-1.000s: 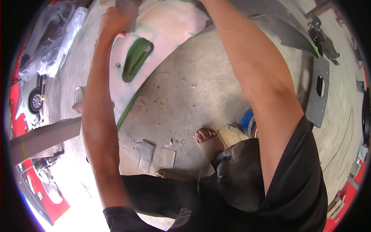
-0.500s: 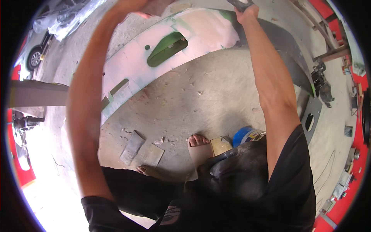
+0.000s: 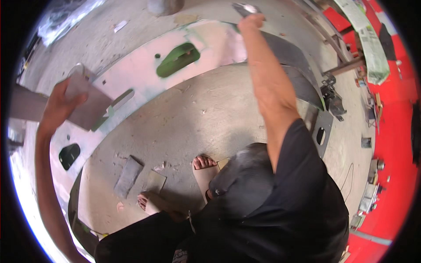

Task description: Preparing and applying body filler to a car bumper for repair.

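"What does the left hand point(image 3: 63, 103) have?"

"A flat grey board point(image 3: 93, 105). The hand is partly closed on its edge, with the thumb across the near face. The board is in front of the left part of a long curved panel point(image 3: 136, 63); I can't tell if they touch."

"And the right hand point(image 3: 253, 22)?"

"Closed around a dark tool point(image 3: 241, 8) with a whitish patch on it, the arm stretched out near the panel's far edge."

"Tell me about the panel."

"Pale pink and white with green patches and several cut-outs, turning dark grey on the right. It lies on the concrete floor point(image 3: 175, 114)."

"Any writing?"

"Pale print point(image 3: 180, 255) on the black clothing point(image 3: 280, 219), too small to make out."

"Containers?"

"A grey rounded thing point(image 3: 165, 6) at the top edge, cut off, so I can't tell if it is one or what it holds."

"Nearer the feet?"

"A grey flat piece point(image 3: 128, 176) and a tan one point(image 3: 155, 181), side by side, near two sandalled feet point(image 3: 204, 163)."
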Tool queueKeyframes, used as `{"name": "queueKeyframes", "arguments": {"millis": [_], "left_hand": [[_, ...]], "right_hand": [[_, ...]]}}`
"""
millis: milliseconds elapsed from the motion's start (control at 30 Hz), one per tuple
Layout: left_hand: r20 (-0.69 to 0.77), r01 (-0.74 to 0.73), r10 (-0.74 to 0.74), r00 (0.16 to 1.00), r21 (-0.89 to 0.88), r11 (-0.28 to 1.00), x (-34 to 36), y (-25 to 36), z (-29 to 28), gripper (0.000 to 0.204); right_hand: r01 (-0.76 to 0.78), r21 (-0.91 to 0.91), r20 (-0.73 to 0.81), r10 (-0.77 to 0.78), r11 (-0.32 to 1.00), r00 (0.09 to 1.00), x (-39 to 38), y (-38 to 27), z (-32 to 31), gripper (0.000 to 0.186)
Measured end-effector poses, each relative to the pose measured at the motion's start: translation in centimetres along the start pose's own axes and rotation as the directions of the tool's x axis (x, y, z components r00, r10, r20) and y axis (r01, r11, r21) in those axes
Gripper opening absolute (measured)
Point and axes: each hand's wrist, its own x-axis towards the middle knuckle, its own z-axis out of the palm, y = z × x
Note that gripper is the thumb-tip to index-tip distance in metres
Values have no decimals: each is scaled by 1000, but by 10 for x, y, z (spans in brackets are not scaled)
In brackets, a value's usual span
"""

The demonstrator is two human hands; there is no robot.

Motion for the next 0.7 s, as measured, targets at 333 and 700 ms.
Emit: {"name": "queueKeyframes", "arguments": {"millis": [333,700], "left_hand": [[-132,195,-410,903,-724,662,-187,-78,38,49],[150,120,-367,918,-987,-104,-278,-41,164,54]], "right_hand": [[-88,-128,76,99,988,992,-121,98,88,50],[-82,-303,300,177,949,937,-49,20,28,51]]}}
